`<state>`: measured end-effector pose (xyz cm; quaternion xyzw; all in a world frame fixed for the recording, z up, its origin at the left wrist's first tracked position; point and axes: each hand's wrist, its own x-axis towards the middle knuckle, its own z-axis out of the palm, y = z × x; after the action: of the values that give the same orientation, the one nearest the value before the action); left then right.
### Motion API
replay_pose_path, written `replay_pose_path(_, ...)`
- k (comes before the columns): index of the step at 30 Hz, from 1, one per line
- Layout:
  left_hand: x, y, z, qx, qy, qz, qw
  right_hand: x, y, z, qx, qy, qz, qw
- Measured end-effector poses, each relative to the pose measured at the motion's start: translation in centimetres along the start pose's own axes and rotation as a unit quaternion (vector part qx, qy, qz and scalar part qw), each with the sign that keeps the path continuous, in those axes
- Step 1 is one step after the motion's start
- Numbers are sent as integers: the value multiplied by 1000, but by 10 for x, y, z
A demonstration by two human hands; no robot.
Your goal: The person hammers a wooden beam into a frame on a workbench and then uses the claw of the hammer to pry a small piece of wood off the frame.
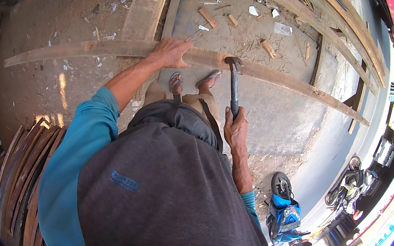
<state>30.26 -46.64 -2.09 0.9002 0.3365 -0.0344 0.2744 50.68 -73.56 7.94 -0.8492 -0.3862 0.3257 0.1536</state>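
A long, narrow wooden plank (281,78) runs across in front of me, its ends bent downward by the lens. My left hand (171,53) grips it left of its middle, the thumb at the near edge and the fingers over the far edge. In my right hand (236,128) is a claw hammer (235,86), held by the lower end of its dark handle. The hammer's head lies over the plank, to the right of my left hand. Whether a nail is under the head, I cannot tell.
A wide board (147,6) extends away beyond the plank. Long timbers (326,28) lie at the far right. Wood scraps (268,48) and paper bits litter the ground. Stacked boards (23,175) stand at lower left; a blue motorbike (285,212) is at lower right.
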Motion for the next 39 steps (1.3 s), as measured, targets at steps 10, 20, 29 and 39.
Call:
replay_pose_path(10,-4,-3,2,-1,15,15,1000,-5,-48,-21,355,290,-366,810)
replay_pose_path(20,-2,4,-9,7,-7,7,1000,-12,-63,-23,151,171,-104,968)
replay_pose_path(29,1,2,-2,-10,-9,7,1000,3,12,12,-22,108,-67,992)
replay_pose_path(39,-4,-3,1,-12,-4,-1,1000,-3,-44,-9,286,262,-319,865)
